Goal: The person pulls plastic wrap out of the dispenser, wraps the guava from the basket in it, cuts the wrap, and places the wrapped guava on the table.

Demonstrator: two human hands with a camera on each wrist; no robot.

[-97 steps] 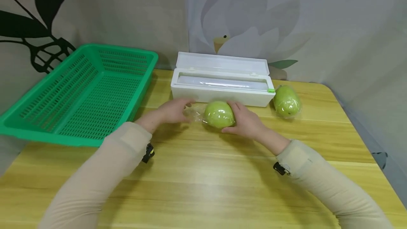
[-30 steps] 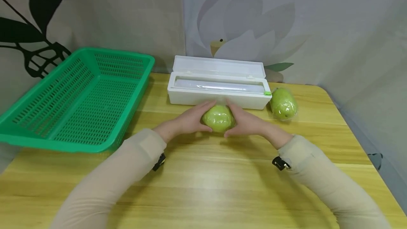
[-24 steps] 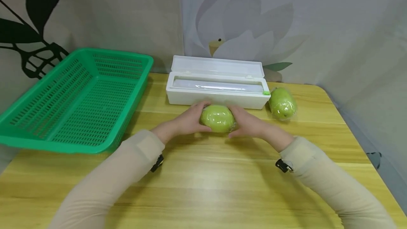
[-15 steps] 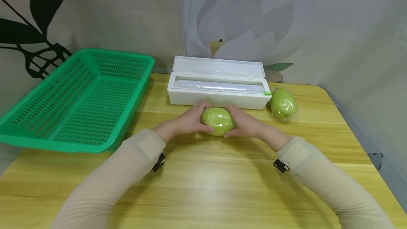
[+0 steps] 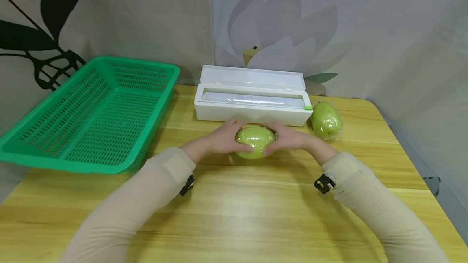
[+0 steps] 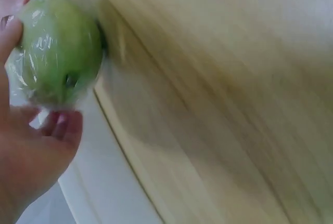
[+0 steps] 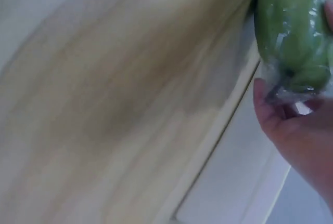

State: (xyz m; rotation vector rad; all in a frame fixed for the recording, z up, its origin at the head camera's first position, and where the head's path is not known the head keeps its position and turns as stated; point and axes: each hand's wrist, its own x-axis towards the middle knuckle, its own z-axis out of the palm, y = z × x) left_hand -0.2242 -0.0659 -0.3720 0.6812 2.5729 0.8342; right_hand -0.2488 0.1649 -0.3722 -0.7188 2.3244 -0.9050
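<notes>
In the head view a smooth, oval green fruit (image 5: pixel 255 142) wrapped in shiny cling film is held between both hands, just in front of a white box. My left hand (image 5: pixel 226 137) grips its left end, thumb on the near side. The right hand (image 5: pixel 289 137) grips the opposite end the same way. Film clings around the fruit (image 6: pixel 61 42) in the left wrist view, where a dark spot shows at one end. Loose, crumpled film gathers at the end of the fruit (image 7: pixel 294 21) by the right fingers. Its exact kind is unclear.
Behind the hands stands the white cling film box (image 5: pixel 252 113), lid up, its roll (image 5: pixel 252 98) showing. A second wrapped green fruit (image 5: pixel 326 120) sits at the box's right end. A green plastic basket (image 5: pixel 170 88) stands at the left on the wooden table (image 5: pixel 234 214).
Earlier the left hand was at a loose tail of film left of the fruit; now it grips the fruit itself. Both hands have since turned the fruit and drawn it slightly nearer.
</notes>
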